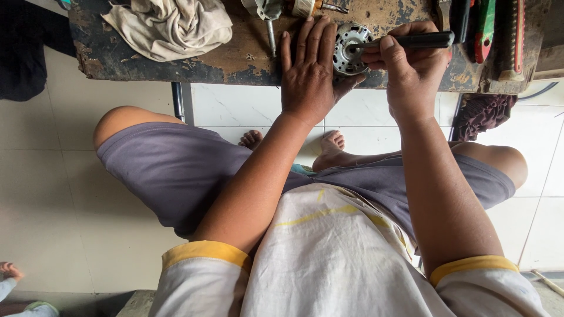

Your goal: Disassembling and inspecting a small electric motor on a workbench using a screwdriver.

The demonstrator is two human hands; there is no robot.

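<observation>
A round silver motor part (348,49) lies near the front edge of a worn dark workbench (235,58). My left hand (308,73) rests flat on the bench with fingers spread, its thumb side pressed against the motor part. My right hand (408,70) is closed around a black-handled tool (420,40), held sideways with its tip on the middle of the motor part.
A crumpled beige cloth (170,26) lies at the bench's left. Red and green tools (484,29) sit at its right end, and a screw-tipped tool (311,7) at the back. Below are my knees, bare feet (332,144) and a white tiled floor.
</observation>
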